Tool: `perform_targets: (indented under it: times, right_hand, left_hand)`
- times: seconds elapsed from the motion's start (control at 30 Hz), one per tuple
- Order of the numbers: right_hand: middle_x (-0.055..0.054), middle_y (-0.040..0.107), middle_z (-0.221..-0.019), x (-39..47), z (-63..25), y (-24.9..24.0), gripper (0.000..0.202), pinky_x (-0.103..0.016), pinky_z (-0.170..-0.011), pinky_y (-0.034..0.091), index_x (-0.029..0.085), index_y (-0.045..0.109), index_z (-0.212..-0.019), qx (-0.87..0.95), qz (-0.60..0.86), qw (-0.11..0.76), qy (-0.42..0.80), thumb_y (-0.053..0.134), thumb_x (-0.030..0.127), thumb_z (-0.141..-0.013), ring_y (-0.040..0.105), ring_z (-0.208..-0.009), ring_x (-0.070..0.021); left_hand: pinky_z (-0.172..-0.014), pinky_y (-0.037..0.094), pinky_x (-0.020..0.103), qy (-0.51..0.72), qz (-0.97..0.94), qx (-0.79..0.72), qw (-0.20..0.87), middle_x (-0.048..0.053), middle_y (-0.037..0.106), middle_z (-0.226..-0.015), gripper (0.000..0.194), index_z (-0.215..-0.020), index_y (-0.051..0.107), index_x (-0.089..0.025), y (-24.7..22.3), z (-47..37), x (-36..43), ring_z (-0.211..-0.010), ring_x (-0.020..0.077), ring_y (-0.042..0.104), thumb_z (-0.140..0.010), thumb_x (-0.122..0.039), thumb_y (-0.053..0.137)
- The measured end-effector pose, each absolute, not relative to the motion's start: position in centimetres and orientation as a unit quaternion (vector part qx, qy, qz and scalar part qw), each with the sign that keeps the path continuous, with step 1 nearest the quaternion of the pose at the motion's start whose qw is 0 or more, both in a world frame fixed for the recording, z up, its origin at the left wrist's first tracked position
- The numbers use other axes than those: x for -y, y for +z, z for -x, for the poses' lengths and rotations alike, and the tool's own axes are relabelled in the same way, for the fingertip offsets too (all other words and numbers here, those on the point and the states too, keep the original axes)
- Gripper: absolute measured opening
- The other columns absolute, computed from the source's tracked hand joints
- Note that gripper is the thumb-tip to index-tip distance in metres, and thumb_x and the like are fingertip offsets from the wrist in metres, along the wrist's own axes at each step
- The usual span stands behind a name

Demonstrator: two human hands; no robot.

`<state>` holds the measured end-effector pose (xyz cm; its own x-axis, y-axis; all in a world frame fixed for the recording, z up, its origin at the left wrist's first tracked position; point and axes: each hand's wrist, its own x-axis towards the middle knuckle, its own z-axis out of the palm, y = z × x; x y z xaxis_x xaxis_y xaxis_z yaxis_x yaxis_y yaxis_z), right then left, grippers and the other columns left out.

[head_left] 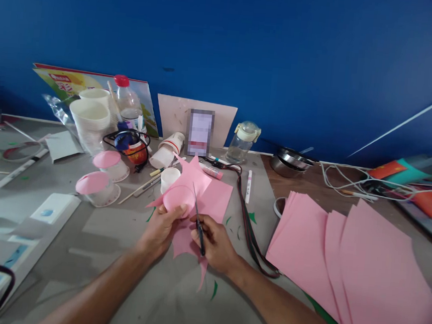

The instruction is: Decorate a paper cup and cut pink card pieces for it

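Observation:
Between the thumb and fingers of my left hand [160,231] is a round piece of pink paper [178,198]. My right hand [217,245] grips dark-handled scissors [200,236], whose blades point away from me along the circle's right edge. Whether the blades touch the paper I cannot tell. Pink paper scraps [218,197] with pointed corners lie under and around both hands. A small white cup [169,179] stands just behind the circle. Two upside-down paper cups with pink tops, a nearer cup [102,192] and a farther cup [115,167], stand to the left.
Pink sheets [376,277] are piled at the right. A dark strap [246,230] runs across the table beside my right hand. A power strip [44,217] lies at the left. Stacked paper cups [91,121], a glass jar [242,144] and a phone [200,133] stand along the wall.

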<state>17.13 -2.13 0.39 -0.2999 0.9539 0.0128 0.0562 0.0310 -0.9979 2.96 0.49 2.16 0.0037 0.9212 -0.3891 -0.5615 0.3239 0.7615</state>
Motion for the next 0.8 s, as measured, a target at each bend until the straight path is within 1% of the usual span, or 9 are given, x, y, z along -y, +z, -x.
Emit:
perform_targets:
  times: [0.1,0.33,0.43,0.57,0.73,0.8]
  right_hand:
    - [0.005,0.050,-0.064,2.2,-17.3,0.5,0.016,-0.020,-0.051,0.035,0.018,0.056,-0.098,0.592,0.422,0.405,0.554,0.052,0.021,-0.082,0.041,-0.053,-0.0082]
    - [0.005,0.049,-0.063,2.1,-17.5,0.5,0.017,-0.020,-0.051,0.035,0.018,0.056,-0.098,0.589,0.433,0.390,0.561,0.055,0.026,-0.082,0.042,-0.053,-0.0089]
    - [0.004,0.050,-0.064,2.1,-17.7,0.3,0.019,-0.020,-0.050,0.034,0.018,0.057,-0.098,0.591,0.435,0.384,0.561,0.057,0.027,-0.081,0.041,-0.053,-0.0088]
    - [0.004,0.049,-0.064,2.1,-17.6,0.0,0.021,-0.021,-0.049,0.034,0.019,0.056,-0.099,0.575,0.419,0.391,0.584,0.056,0.033,-0.083,0.041,-0.052,-0.0092]
    - [0.004,0.047,-0.064,2.2,-17.3,-0.2,0.019,-0.021,-0.049,0.033,0.019,0.056,-0.099,0.573,0.408,0.401,0.587,0.057,0.029,-0.083,0.039,-0.052,-0.0089]
    - [0.004,0.048,-0.065,2.2,-17.3,-0.2,0.018,-0.020,-0.049,0.033,0.019,0.057,-0.099,0.579,0.404,0.404,0.582,0.055,0.029,-0.084,0.040,-0.054,-0.0090]
  left_hand:
    - [-0.056,0.046,0.024,0.545,-0.202,-0.453,0.676,-0.002,0.062,-0.054,0.026,-0.057,0.063,-0.013,2.5,-2.9,-0.5,-0.053,0.0106,0.057,-0.052,-0.024,0.085]
    - [-0.053,0.046,0.021,0.538,-0.190,-0.467,0.676,-0.002,0.061,-0.054,0.028,-0.056,0.062,-0.012,3.4,-2.7,-0.5,-0.051,0.0092,0.055,-0.048,-0.022,0.086]
    - [-0.055,0.048,0.022,0.539,-0.184,-0.462,0.680,-0.001,0.062,-0.055,0.028,-0.061,0.063,-0.012,3.5,-2.4,-0.7,-0.053,0.0102,0.057,-0.048,-0.022,0.086]
    - [-0.058,0.050,0.024,0.546,-0.173,-0.445,0.689,0.001,0.067,-0.063,0.030,-0.069,0.067,-0.012,3.4,-2.3,-0.8,-0.057,0.0121,0.060,-0.048,-0.021,0.086]
    - [-0.062,0.052,0.025,0.562,-0.174,-0.425,0.688,0.002,0.069,-0.065,0.029,-0.066,0.067,-0.011,3.1,-2.6,-0.8,-0.060,0.0124,0.061,-0.049,-0.024,0.086]
    - [-0.062,0.052,0.025,0.558,-0.185,-0.425,0.688,0.002,0.068,-0.064,0.029,-0.067,0.067,-0.011,2.9,-2.8,-0.7,-0.060,0.0129,0.061,-0.050,-0.025,0.086]
